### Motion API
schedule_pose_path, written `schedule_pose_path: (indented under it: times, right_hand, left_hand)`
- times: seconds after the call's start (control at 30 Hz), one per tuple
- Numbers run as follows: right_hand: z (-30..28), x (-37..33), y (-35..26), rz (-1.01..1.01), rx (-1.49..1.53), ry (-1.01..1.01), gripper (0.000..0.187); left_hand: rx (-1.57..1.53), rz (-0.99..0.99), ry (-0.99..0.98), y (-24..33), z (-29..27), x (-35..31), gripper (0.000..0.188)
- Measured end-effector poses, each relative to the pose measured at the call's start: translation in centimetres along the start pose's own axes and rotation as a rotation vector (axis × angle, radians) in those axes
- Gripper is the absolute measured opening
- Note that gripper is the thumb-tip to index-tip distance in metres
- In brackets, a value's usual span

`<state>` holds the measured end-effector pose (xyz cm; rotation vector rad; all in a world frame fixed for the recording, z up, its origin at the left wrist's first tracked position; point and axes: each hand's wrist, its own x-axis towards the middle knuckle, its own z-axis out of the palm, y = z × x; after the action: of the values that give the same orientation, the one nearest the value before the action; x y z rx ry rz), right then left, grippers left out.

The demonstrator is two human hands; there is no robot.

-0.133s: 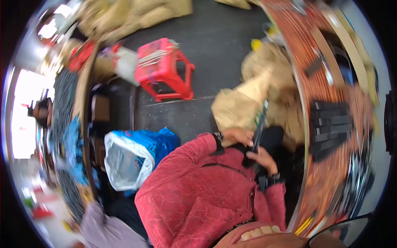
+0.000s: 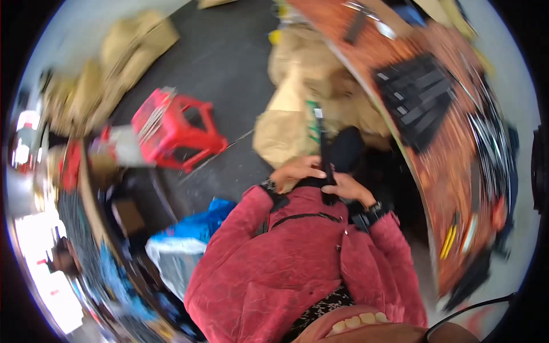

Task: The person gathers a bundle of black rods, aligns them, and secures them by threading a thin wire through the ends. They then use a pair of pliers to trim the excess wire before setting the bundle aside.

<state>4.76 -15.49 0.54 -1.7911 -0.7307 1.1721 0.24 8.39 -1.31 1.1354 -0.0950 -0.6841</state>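
In front of my waist I hold a long, narrow black strap [image 2: 324, 143] with a pale, shiny patch near its far end. My left hand [image 2: 298, 170] grips it from the left, thumb and fingers closed on it. Slightly nearer and on the other side, my right hand [image 2: 350, 190] pinches its lower part. Its near end hangs below my fingers and is partly hidden. Just beyond the strap lies a tan sack [image 2: 283, 134] with green marks.
To my right a reddish wood-grain table [image 2: 426, 177] bears a stack of black straps [image 2: 414, 94], a bundle of thin dark strips [image 2: 494, 151] and yellow-handled tools [image 2: 448, 242]. A red plastic stool [image 2: 177, 134] stands ahead left, a blue-and-white bag [image 2: 183, 248] nearer. A cluttered bench [image 2: 94, 214] runs along the left.
The view has turned: the stool, sack and table sit further left in it. Both hands keep hold of the strap, which now points more straight ahead.
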Motion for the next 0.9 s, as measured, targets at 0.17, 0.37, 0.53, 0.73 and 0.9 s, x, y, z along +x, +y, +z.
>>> schedule_pose_path:
  times: [0.17, 0.37, 0.53, 0.73, 0.9]
  right_hand:
    - [-0.9, -5.3, -5.2, 0.014, -0.249, 0.196, 0.039]
    - [-3.7, -13.9, -12.5, 0.02, -0.197, 0.363, 0.04]
    - [-8.0, -20.6, -16.7, 0.117, -0.332, 0.753, 0.038]
    - [-11.5, -24.8, -18.8, 0.248, -0.291, 0.943, 0.038]
    - [-15.1, -26.2, -17.5, 0.145, -1.318, 1.12, 0.037]
  left_hand:
    - [0.124, -0.106, -0.134, 4.3, 2.7, -0.3, 0.053]
    - [0.25, -0.089, -0.261, 7.6, 4.4, 0.7, 0.058]
    - [0.276, -0.093, -0.291, 10.0, 4.6, 0.8, 0.056]
    - [0.343, 0.0, -0.308, 13.2, 4.1, 0.8, 0.056]
    - [0.302, 0.027, -0.264, 16.3, 4.4, 1.2, 0.073]
